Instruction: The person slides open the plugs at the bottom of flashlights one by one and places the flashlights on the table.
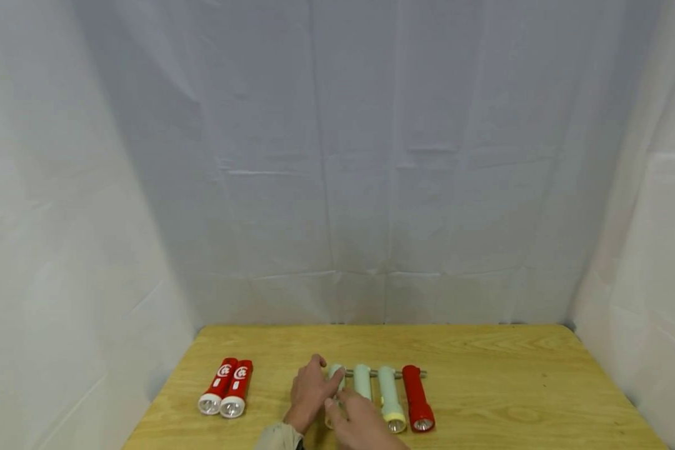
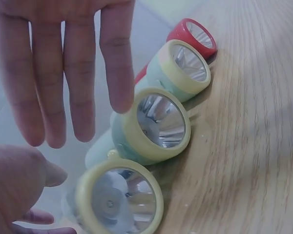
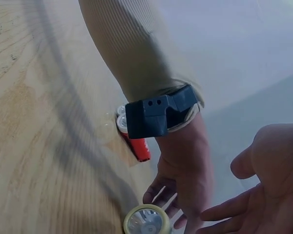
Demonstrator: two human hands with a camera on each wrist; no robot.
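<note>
Three pale green flashlights lie side by side with cream lens rims. The leftmost green flashlight (image 2: 154, 204) is partly covered by the hands in the head view. My left hand (image 1: 309, 390) is at its left side, its thumb reaching across the barrel. My right hand (image 1: 360, 420) is spread low over the front of the leftmost and the middle green flashlight (image 1: 362, 380). Straight fingers of the right hand hang above the row in the left wrist view. On the right of the row are the third green flashlight (image 1: 390, 397) and a red flashlight (image 1: 417, 400).
Two red flashlights with white heads (image 1: 233, 390) lie together on the left of the wooden table (image 1: 512, 381). A thin grey rod (image 1: 424, 374) shows between the barrels in the row. White sheets (image 1: 360, 187) hang around the table's back and sides.
</note>
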